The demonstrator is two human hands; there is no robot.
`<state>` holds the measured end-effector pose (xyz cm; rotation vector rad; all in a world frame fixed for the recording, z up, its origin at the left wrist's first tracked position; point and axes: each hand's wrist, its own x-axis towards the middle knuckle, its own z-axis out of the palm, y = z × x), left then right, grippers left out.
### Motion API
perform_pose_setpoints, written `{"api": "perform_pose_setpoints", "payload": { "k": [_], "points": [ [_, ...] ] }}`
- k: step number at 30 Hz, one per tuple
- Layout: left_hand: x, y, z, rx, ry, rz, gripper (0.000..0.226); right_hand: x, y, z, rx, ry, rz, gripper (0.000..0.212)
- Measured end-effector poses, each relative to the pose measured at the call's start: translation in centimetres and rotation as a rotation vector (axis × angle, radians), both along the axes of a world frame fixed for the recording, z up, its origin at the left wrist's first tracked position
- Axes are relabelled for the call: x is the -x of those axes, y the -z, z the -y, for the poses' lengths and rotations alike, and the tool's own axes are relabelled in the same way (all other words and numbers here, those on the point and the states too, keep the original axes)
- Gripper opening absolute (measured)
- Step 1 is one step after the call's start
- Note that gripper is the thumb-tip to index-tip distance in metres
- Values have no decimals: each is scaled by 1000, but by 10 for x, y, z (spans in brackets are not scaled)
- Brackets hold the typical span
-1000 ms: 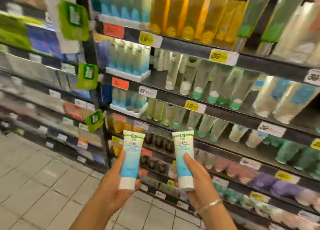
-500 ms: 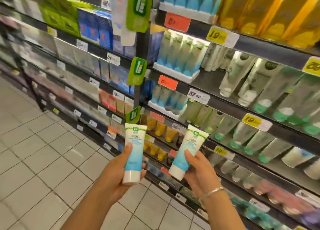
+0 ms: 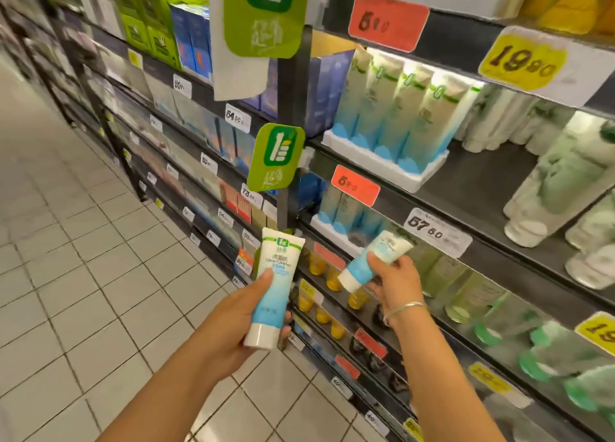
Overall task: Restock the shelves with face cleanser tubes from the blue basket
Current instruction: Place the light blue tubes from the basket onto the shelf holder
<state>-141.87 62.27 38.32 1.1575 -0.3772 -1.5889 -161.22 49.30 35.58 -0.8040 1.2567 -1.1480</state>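
Note:
My left hand [image 3: 233,322] grips a white and blue face cleanser tube [image 3: 274,288], held upright with its white cap down. My right hand [image 3: 396,278] pinches a second, matching tube [image 3: 374,260], tilted with its cap down to the left and its flat end pointing up right at the shelf. That end is close to a white tray [image 3: 327,227] of matching blue-based tubes on the middle shelf [image 3: 499,252]. The blue basket is out of view.
A white tray with several matching tubes [image 3: 392,112] stands on the shelf above. Green hanging signs [image 3: 276,157] stick out from the black upright post. Price tags [image 3: 437,230] line the shelf edges. Pale green tubes fill the right; tiled floor [image 3: 83,275] lies to the left.
The view has swung left and closer to the shelves. My right hand has tilted its tube further and carried it up right toward the middle shelf. My left hand keeps its tube upright.

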Motion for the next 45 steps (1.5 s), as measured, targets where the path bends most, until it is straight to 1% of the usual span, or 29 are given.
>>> {"api": "perform_pose_setpoints", "payload": {
  "k": [2,6,9,13,15,18,20,22,24,25,28,30,33,36,40,43,45],
  "points": [
    [1,1,15,-14,-19,-3,44,-5,5,19,36,16,-65,28],
    [1,10,31,-56,-33,-10,49,-9,17,35,74,104,-224,33],
    [-2,9,46,-54,-5,9,52,-15,15,51,92,159,-255,39],
    [-13,13,58,-51,60,51,57,-29,20,60,150,211,-308,29],
    [-20,14,62,-53,99,52,60,-34,25,63,144,232,-356,29],
    [-32,11,75,-34,130,42,56,-41,23,76,136,268,-447,14],
    [-40,7,83,-11,148,38,56,-46,20,85,137,294,-499,23],
    [-46,9,88,-9,169,34,58,-48,21,88,137,302,-562,14],
    [-50,13,88,-19,185,28,60,-50,28,87,141,276,-662,27],
    [-52,15,89,-22,189,26,61,-52,29,87,149,251,-702,29],
    [-60,17,93,-18,206,26,61,-58,30,94,151,176,-819,30],
    [-63,18,97,-10,218,17,58,-60,31,99,118,126,-912,32],
    [-63,21,100,-5,206,-5,54,-63,34,99,80,82,-992,35],
    [-63,24,103,-12,169,-19,58,-67,33,99,90,48,-976,38],
    [-55,31,105,-20,185,15,60,-64,23,89,26,0,-970,46],
    [-45,38,110,12,255,91,55,-61,18,64,112,62,-812,39],
    [-35,41,116,20,319,176,48,-58,15,49,110,-12,-591,23]
  ]
}}
